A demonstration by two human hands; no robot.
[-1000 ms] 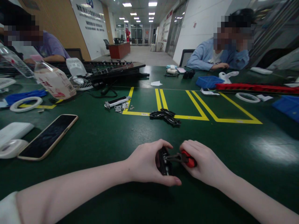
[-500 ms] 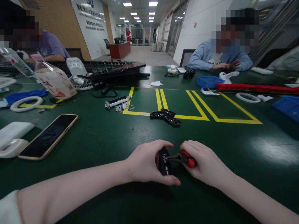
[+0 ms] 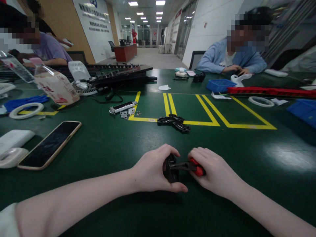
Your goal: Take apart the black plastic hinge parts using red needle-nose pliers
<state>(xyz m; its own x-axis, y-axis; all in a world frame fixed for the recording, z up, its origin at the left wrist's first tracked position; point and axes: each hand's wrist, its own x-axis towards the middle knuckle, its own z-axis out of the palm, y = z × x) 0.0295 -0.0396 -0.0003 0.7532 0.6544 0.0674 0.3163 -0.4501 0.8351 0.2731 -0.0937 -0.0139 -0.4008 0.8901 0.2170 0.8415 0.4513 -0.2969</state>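
My left hand [image 3: 158, 171] grips a small black plastic part [image 3: 171, 168] between thumb and fingers, low over the green table [image 3: 118, 207]. Wrapped round the red handles of a pair of pliers [image 3: 184, 166] is my right hand [image 3: 209, 168]. The pliers' long metal jaws point left and reach the black part; whether they pinch anything on it I cannot tell. Farther off, a few similar black parts [image 3: 174, 122] lie in a heap on the yellow tape. A tiny metal pin [image 3: 139, 136] lies nearer to me on the table.
At left are a phone [image 3: 50, 144], a tape roll [image 3: 12, 157] and a drink bottle [image 3: 55, 80]. Small metal pieces [image 3: 127, 113] lie beside a white-and-black bar [image 3: 123, 107]. Blue trays [image 3: 219, 85] and a long red strip [image 3: 271, 91] are at right. Several people sit or stand beyond.
The black part has turned a little in my left hand, and the pliers stay at it. Both hands appear slightly farther left. At the back left, another person has come into view.
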